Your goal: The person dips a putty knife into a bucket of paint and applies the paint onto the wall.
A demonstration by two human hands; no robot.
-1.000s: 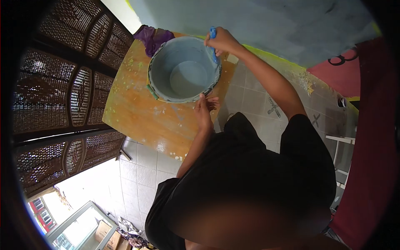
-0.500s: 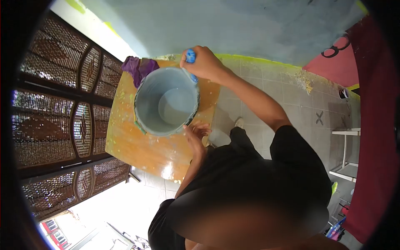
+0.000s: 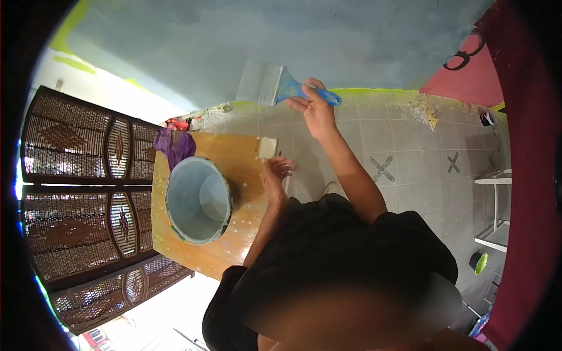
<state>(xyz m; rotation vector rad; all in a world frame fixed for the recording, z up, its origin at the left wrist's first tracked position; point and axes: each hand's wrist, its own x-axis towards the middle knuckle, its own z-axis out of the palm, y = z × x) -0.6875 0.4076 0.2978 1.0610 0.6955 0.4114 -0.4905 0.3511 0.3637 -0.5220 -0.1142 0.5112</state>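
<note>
A wide paintbrush (image 3: 288, 86) with a blue handle is in my right hand (image 3: 316, 108), fingers wrapped round the handle. Its pale, wet-looking bristles point left, in front of or against the grey-blue wall (image 3: 351, 41); contact cannot be made out. My left hand (image 3: 277, 175) is empty, its fingers apart, over the right edge of the wooden table (image 3: 243, 219). To its left on the table stands a bucket (image 3: 181, 202) coated inside with grey-blue paint, with some paint at the bottom.
A purple cloth (image 3: 174, 146) lies at the table's far left corner, and a small pale block (image 3: 268, 148) near its right corner. Brown lattice panels (image 3: 67, 222) stand on the left. A white rack (image 3: 494, 234) and a dark red curtain (image 3: 530, 175) are on the right.
The brush has left the bucket's rim and risen to the wall, turned sideways. My left hand has come away from the bucket. The view has shifted, so the bucket appears lower and further left.
</note>
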